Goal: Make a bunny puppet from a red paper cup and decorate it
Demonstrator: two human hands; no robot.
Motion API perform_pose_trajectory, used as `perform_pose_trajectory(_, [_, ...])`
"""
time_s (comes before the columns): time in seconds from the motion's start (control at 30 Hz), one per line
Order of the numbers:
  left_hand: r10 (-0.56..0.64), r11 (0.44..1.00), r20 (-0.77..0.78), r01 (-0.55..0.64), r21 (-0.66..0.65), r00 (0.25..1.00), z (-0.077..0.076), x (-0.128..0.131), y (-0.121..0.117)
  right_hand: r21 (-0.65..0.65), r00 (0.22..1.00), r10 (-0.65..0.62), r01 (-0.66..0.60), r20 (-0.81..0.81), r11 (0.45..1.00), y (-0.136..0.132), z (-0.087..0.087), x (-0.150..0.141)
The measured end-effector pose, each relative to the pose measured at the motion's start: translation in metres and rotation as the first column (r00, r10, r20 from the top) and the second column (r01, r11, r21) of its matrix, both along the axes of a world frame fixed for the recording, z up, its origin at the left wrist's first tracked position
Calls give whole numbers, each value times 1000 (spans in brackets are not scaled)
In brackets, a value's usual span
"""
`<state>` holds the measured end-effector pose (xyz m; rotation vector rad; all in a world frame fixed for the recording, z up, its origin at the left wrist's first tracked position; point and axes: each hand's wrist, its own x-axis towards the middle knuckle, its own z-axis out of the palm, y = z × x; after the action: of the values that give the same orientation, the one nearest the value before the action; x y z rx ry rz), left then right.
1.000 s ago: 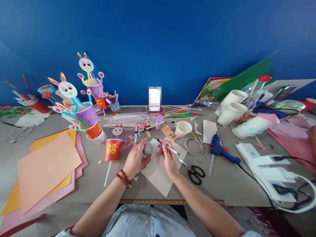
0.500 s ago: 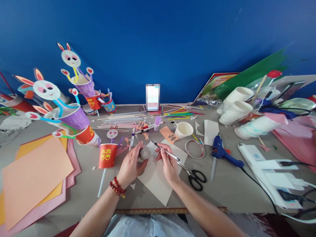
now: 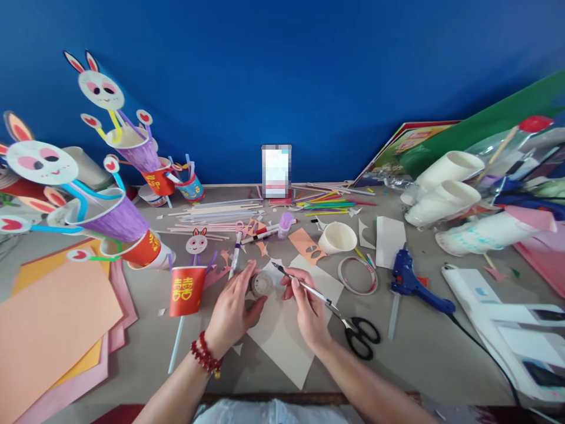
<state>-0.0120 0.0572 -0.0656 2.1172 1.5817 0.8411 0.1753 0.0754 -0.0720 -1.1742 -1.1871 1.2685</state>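
My left hand (image 3: 232,307) is curled round a small clear tape roll (image 3: 261,285), holding it on a sheet of white paper (image 3: 282,335). Beside it, my right hand (image 3: 309,303) grips a thin pen (image 3: 304,286) that lies slanted across the fingers, with its dark tip pointing up and to the left near the roll. A red bead bracelet (image 3: 203,355) is on my left wrist. A red paper cup (image 3: 185,289) on a straw stands just left of my left hand.
Black-handled scissors (image 3: 359,334), a ring of tape (image 3: 358,275), a blue glue gun (image 3: 412,282) and a white cup (image 3: 338,237) lie to the right. Bunny cup crafts (image 3: 106,218) and coloured paper sheets (image 3: 48,330) fill the left. Straws and markers (image 3: 229,215) lie behind.
The view has moved nearer and lower over the table, so everything looks larger. Both hands stay at the tape roll and pen with little change.
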Motion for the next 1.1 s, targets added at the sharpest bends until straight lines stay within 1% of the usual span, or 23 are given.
perform_pose_trajectory(0.27, [1, 1000, -15, -2, -17, 1000, 5, 0, 1, -29, 1000, -5, 4, -17, 1000, -2, -3, 1])
perform_pose_trajectory(0.47, [-2, 1000, -8, 2, -26, 1000, 8, -1, 3, -50, 1000, 19, -20, -20, 999, -1, -2, 2])
perform_pose_trajectory(0.6, [-20, 1000, -6, 20, 21, 1000, 10, -1, 5, -49, 999, 20, -22, -39, 999, 1, 1, 1])
perform_pose_trajectory(0.73, [-20, 998, -24, 22, 64, 1000, 9, 0, 5, -4, 999, 12, -13, -38, 1000, -1, 8, 2])
perform_pose_trajectory(0.8, [-12, 998, -25, 13, 68, 1000, 7, 0, 5, 45, 999, 44, -45, 17, 998, -1, 15, 6])
perform_pose_trajectory(0.87, [-6, 997, -20, 8, 71, 1000, 5, 0, 4, 105, 981, 116, -134, 155, 985, 3, 23, 11])
perform_pose_trajectory(0.93, [-8, 997, -17, 9, 78, 1000, 3, 0, 4, 155, 915, 195, -263, 354, 952, 10, 33, 13])
perform_pose_trajectory(1.0, [-11, 996, -16, 12, 85, 1000, 1, -1, 4, 193, 819, 225, -373, 527, 908, 20, 40, 13])
perform_pose_trajectory(1.07, [-9, 996, -12, 10, 90, 1000, -1, -2, 4, 206, 754, 237, -442, 613, 873, 30, 45, 10])
perform_pose_trajectory(1.1, [-9, 996, -11, 10, 92, 1000, -2, -2, 4, 204, 737, 245, -462, 630, 863, 33, 46, 8])
